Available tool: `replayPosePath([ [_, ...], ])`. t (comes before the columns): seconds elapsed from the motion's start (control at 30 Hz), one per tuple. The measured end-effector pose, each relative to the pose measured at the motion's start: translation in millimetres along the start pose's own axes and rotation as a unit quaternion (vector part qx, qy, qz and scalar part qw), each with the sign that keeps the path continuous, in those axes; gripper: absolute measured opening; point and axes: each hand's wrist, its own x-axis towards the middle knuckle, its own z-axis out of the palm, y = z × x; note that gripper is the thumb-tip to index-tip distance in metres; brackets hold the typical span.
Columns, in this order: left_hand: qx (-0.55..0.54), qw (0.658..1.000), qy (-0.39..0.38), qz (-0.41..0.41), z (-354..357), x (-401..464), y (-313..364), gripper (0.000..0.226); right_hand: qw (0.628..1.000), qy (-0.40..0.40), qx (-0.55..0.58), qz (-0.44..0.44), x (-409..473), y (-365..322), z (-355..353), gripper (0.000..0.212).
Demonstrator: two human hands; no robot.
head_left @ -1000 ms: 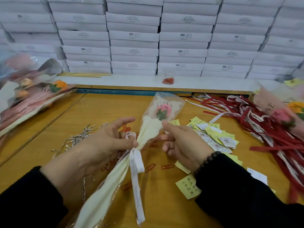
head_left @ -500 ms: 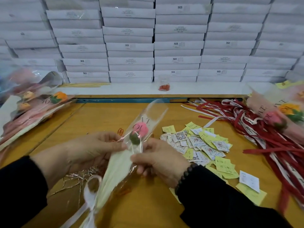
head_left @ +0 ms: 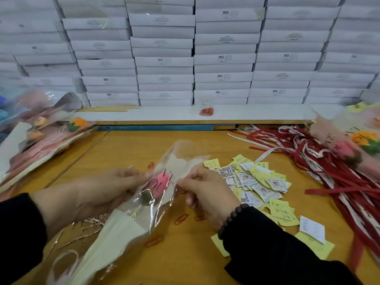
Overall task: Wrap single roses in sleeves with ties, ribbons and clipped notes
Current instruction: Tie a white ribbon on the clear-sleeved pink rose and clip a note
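A pink rose (head_left: pixel 161 185) sits inside a clear and cream sleeve (head_left: pixel 123 229) that lies slanted over the wooden table (head_left: pixel 127 149). My left hand (head_left: pixel 98 192) pinches the sleeve's left edge beside the bloom. My right hand (head_left: pixel 205 192) pinches its right edge, fingers curled. A white ribbon (head_left: pixel 63 262) is tied round the sleeve's lower end. Yellow notes and printed QR cards (head_left: pixel 257 182) lie in a heap just right of my right hand. Orange paper clips (head_left: pixel 181 219) are scattered under the sleeve.
Red and white ribbons (head_left: pixel 329 171) are piled at the right, with wrapped roses (head_left: pixel 347 149) on them. More wrapped roses (head_left: pixel 41 130) lie at the left. Metallic twist ties (head_left: pixel 82 229) lie below my left hand. A cup of clips (head_left: pixel 206 109) stands before stacked white boxes (head_left: pixel 205 58).
The sleeve has been drawn toward me and my hands have slid from the tied ribbon up to the bloom. Both now pinch the sleeve's edges beside the rose.
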Motion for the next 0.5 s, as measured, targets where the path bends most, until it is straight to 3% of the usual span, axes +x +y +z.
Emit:
replayPosePath([
  [0.17, -0.024, 1.000, 0.008, 0.009, 1.4, 9.3, 13.8, 0.046, 0.995, -0.090, -0.023, 0.021, -5.6, 0.3, 5.5, 0.017],
  [0.23, -0.040, 0.999, -0.013, 0.015, 0.2, 8.7, 14.2, 0.053, 0.994, -0.105, -0.015, 0.031, -4.9, -0.4, 5.4, 0.017],
  [0.3, -0.069, 0.997, -0.031, 0.026, -0.3, 8.2, 11.7, 0.059, 0.996, -0.083, 0.020, 0.037, -2.6, -1.2, 4.6, 0.014],
  [0.4, -0.095, 0.994, -0.049, 0.026, 2.0, 6.8, 10.4, 0.030, 0.999, -0.020, 0.026, 0.032, 2.1, -2.2, -0.3, 0.026],
  [0.5, -0.059, 0.996, -0.067, 0.006, 6.4, 9.0, 11.6, 0.037, 1.000, -0.001, 0.028, 0.003, 3.1, 0.5, -4.1, 0.011],
])
